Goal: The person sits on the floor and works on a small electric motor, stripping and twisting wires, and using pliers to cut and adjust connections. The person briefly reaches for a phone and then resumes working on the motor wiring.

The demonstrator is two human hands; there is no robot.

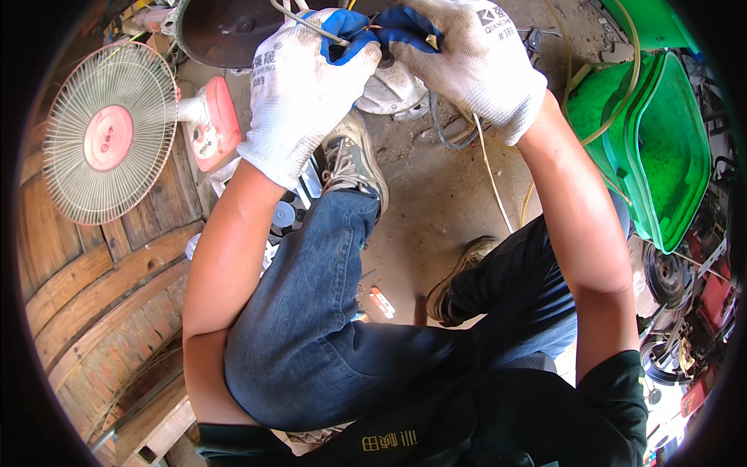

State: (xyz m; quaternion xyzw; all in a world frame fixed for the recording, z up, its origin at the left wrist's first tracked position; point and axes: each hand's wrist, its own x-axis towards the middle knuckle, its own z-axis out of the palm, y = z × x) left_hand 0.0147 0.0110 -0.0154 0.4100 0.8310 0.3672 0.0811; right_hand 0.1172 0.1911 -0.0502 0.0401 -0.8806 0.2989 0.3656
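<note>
Both my hands wear white knit gloves with blue-coated fingers, held close together at the top. In my left hand (315, 82) a grey cable (311, 25) is pinched between thumb and fingers. Thin wire ends (375, 27) show in the small gap between the gloves. My right hand (467, 58) is closed at those wire ends, its fingertips curled inward. A small tan bit (432, 41) shows at its blue fingers; what it is I cannot tell. Just below the hands lies a grey cast metal housing (393, 92), partly covered by the gloves.
A pink fan (109, 138) with a white wire guard is at the left, near wooden boards (117, 265). Green plastic bins (661, 156) stand at the right. A dark round basin (222, 35) lies at upper left. A pale cord (492, 171) trails across the floor.
</note>
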